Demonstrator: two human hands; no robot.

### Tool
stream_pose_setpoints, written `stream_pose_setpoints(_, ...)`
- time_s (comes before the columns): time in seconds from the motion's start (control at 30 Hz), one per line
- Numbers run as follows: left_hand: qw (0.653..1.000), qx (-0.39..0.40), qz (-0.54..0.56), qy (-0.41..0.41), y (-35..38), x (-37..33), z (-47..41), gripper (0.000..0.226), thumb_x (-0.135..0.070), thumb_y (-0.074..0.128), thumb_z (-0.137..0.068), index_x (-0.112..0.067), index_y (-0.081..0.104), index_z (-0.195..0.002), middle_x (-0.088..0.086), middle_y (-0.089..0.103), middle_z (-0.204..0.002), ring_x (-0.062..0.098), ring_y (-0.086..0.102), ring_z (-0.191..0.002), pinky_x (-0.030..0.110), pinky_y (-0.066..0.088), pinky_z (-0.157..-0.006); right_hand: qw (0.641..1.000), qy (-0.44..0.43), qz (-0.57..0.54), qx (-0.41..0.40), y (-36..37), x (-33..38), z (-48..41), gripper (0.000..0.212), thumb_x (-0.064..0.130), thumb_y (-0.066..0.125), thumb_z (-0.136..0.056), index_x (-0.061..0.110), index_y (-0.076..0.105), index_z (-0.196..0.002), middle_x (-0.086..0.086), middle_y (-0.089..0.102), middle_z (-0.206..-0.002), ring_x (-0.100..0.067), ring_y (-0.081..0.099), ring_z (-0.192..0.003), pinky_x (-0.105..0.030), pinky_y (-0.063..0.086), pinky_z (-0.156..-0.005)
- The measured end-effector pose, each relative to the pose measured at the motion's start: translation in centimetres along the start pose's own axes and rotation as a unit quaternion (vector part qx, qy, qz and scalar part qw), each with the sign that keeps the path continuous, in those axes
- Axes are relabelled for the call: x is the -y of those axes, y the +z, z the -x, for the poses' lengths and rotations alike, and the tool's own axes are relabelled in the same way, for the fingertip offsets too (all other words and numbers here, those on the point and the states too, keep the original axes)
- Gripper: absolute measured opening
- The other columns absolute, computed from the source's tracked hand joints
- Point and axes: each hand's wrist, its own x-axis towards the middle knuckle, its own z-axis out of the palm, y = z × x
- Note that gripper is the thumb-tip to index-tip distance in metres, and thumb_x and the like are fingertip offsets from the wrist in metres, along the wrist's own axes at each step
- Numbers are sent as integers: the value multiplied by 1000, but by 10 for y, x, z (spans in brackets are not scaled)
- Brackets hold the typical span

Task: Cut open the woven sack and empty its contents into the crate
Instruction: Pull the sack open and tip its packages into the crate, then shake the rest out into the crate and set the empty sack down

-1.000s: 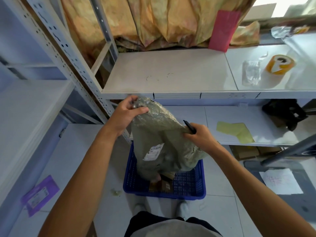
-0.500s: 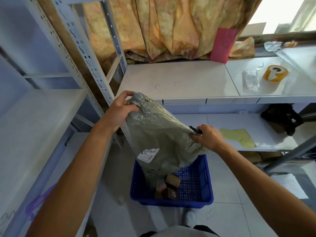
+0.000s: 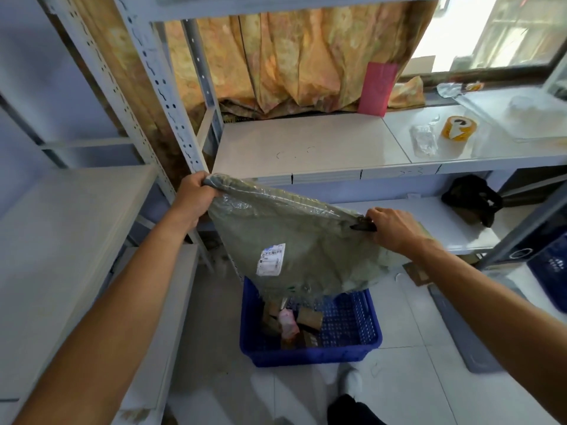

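A grey-green woven sack (image 3: 306,243) with a white label hangs upside down and stretched flat above a blue plastic crate (image 3: 346,354) on the floor. My left hand (image 3: 194,197) grips its upper left corner. My right hand (image 3: 394,228) grips the upper right corner together with a black cutter (image 3: 363,226). The sack's frayed open end dangles just over the crate's far side. Several small brown boxes and a pink packet (image 3: 288,323) lie inside the crate.
White metal shelving stands on the left (image 3: 61,240) and straight ahead (image 3: 306,145). A tape roll (image 3: 458,127) and a plastic wrapper lie on the right shelf. A black bag (image 3: 472,197) sits on the lower shelf. Another blue crate (image 3: 552,265) is at far right.
Both hands moved apart and upward, stretching the sack wide and flat. More small boxes now lie in the crate. The view has pulled back and up.
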Motion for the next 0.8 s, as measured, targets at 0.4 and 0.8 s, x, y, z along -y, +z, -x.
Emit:
stream_pose_setpoints(0.4, 987, 22, -160, 21, -17, -4, 13, 38, -36, 88, -71, -5, 78, -91, 11, 76, -87, 28, 73, -87, 43, 62, -80, 945, 184, -243, 118, -48, -3, 7, 15, 11, 52, -87, 3, 54, -74, -14, 59, -65, -25, 51, -51, -27, 38, -47)
stream_pose_setpoints(0.8, 986, 156, -44, 31, 74, -33, 69, 27, -43, 73, -88, -19, 76, -100, -3, 77, -92, 13, 72, -90, 30, 50, -79, 512, 259, -816, 66, -75, 47, -16, 18, 0, 31, -92, 4, 44, -104, -15, 53, -72, -10, 38, -32, -19, 25, -29)
